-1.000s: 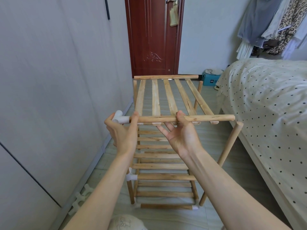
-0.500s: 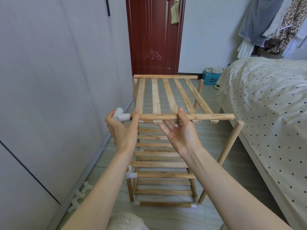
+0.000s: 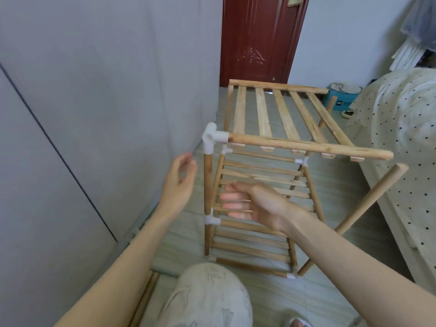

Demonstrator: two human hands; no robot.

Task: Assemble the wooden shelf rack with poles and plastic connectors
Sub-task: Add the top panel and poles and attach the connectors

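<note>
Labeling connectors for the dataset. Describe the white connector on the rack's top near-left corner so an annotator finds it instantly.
Find the wooden rack standing between the grey wall and the polka-dot bed. Follow its near top rail leftward to its end. The white connector caps that corner above the upright pole; it is the highest and has an empty socket facing up.

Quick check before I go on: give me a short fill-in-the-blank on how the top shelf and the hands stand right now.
1. The white connector sits on the top shelf's near ____ corner.
2. The near right pole has ____ connector on its top.
3. The left hand and right hand hold ____.
4. Behind the rack stands a ____ door.

Missing words: left; no; nothing; red
</note>
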